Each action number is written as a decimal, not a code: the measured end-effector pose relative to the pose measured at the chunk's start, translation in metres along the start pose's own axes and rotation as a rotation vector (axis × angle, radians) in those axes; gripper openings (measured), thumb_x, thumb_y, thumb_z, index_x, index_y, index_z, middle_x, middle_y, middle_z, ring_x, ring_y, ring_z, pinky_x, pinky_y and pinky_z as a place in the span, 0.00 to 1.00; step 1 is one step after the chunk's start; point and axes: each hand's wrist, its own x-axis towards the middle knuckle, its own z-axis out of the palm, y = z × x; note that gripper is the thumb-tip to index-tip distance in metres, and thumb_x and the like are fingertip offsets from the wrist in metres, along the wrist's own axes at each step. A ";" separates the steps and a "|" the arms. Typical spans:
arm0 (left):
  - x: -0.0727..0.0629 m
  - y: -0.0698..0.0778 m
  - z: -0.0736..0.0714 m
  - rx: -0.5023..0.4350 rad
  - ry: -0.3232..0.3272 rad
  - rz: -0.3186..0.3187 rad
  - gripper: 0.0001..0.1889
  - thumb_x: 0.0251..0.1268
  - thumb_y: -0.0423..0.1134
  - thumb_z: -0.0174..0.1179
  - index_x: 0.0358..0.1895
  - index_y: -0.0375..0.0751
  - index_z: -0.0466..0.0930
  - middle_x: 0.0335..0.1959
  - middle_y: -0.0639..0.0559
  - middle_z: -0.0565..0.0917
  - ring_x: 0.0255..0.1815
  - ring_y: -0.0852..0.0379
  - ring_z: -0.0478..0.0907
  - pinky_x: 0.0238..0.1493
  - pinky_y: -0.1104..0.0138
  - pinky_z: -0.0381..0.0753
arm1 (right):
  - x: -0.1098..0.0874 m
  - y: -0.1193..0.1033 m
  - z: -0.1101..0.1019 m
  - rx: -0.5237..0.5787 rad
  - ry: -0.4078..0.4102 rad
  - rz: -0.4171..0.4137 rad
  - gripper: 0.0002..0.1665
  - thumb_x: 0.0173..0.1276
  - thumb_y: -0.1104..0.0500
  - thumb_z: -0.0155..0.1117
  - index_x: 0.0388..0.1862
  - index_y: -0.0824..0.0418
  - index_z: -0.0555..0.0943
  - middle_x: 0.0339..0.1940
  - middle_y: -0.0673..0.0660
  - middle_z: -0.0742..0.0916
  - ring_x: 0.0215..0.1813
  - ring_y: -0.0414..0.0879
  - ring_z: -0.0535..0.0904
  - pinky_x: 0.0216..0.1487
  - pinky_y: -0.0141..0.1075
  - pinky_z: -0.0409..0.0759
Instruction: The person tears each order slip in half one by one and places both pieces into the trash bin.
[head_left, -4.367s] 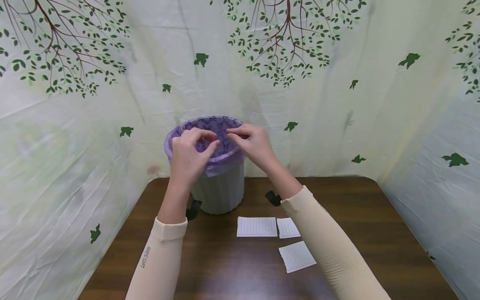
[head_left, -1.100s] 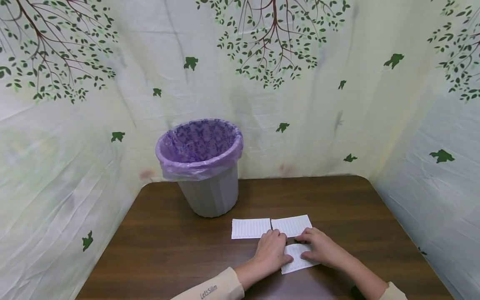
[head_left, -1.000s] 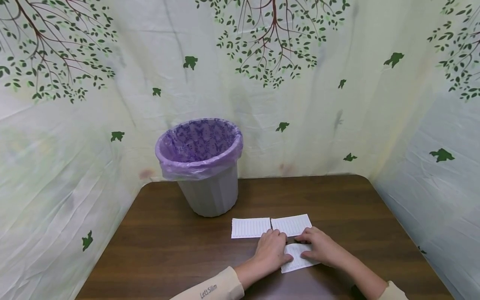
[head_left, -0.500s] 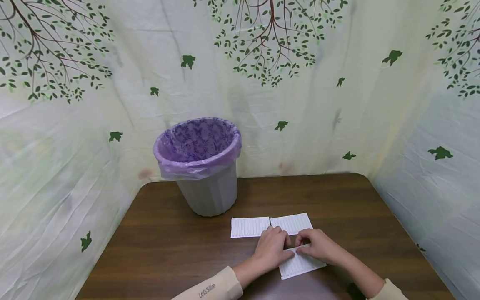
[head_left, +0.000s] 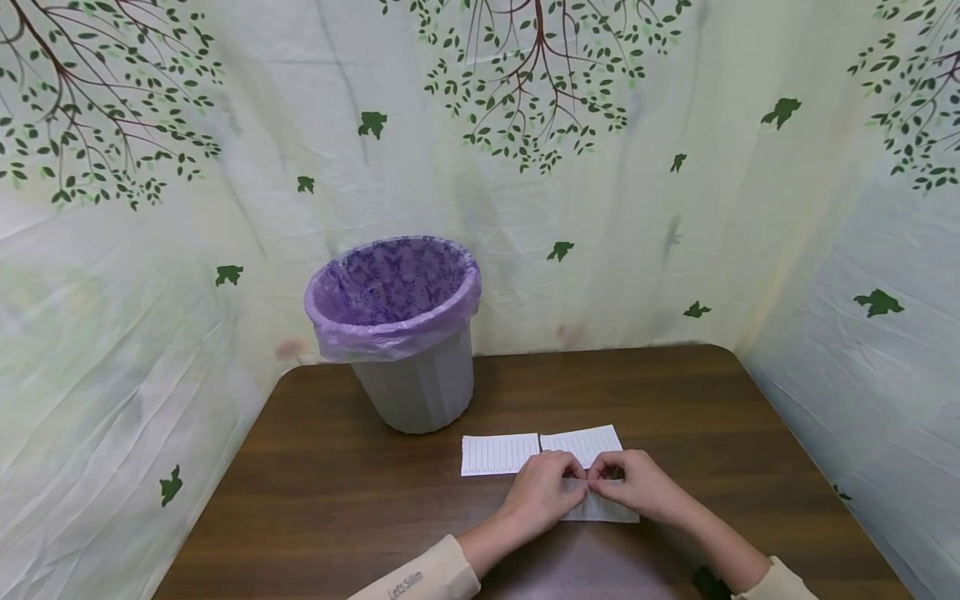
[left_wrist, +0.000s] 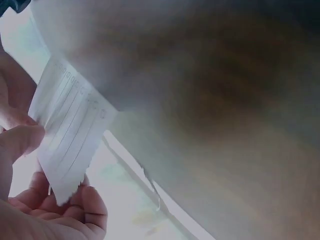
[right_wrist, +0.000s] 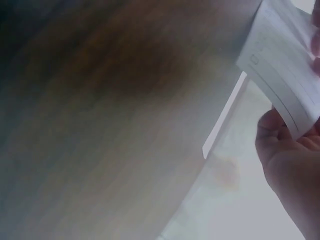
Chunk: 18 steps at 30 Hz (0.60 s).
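Observation:
Both hands pinch the top edge of a ruled paper piece point(head_left: 603, 510), thumbs and fingertips meeting close together near its middle. My left hand point(head_left: 538, 496) is on its left side and my right hand point(head_left: 641, 486) on its right. In the left wrist view the paper point(left_wrist: 70, 125) stands tilted up off the table, with a ragged torn edge. The right wrist view shows its far corner point(right_wrist: 285, 65) bending over the right fingers. Just behind the hands lie two more ruled pieces, a left one point(head_left: 495, 455) and a right one point(head_left: 581, 444), the latter partly covered.
A grey bin point(head_left: 420, 387) with a purple patterned liner point(head_left: 397, 337) folded over its rim stands at the back left of the brown wooden table point(head_left: 360, 500). A leaf-printed cloth point(head_left: 600, 292) hangs behind and at the sides.
Both hands came down from over the bin to the near paper piece. At first they rested on it; now its top edge is raised and pinched between them.

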 end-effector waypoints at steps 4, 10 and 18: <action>0.000 0.000 -0.009 -0.028 0.022 0.017 0.03 0.61 0.40 0.75 0.35 0.53 0.89 0.31 0.64 0.88 0.34 0.70 0.76 0.44 0.74 0.76 | 0.001 -0.005 -0.002 -0.001 0.028 -0.030 0.07 0.69 0.60 0.74 0.31 0.52 0.86 0.30 0.43 0.87 0.36 0.29 0.77 0.40 0.29 0.78; 0.002 -0.001 -0.019 -0.085 0.028 0.039 0.03 0.63 0.40 0.75 0.36 0.52 0.90 0.32 0.63 0.90 0.37 0.70 0.80 0.48 0.72 0.78 | 0.004 -0.012 -0.005 0.017 0.042 -0.042 0.07 0.70 0.60 0.74 0.31 0.51 0.86 0.30 0.42 0.86 0.36 0.29 0.77 0.39 0.29 0.79; 0.004 -0.001 -0.032 -0.233 0.048 0.026 0.02 0.64 0.36 0.73 0.36 0.49 0.91 0.31 0.60 0.91 0.36 0.71 0.76 0.46 0.76 0.73 | 0.007 -0.024 -0.012 0.045 0.044 -0.017 0.05 0.73 0.58 0.71 0.35 0.52 0.87 0.33 0.44 0.89 0.39 0.31 0.79 0.42 0.30 0.79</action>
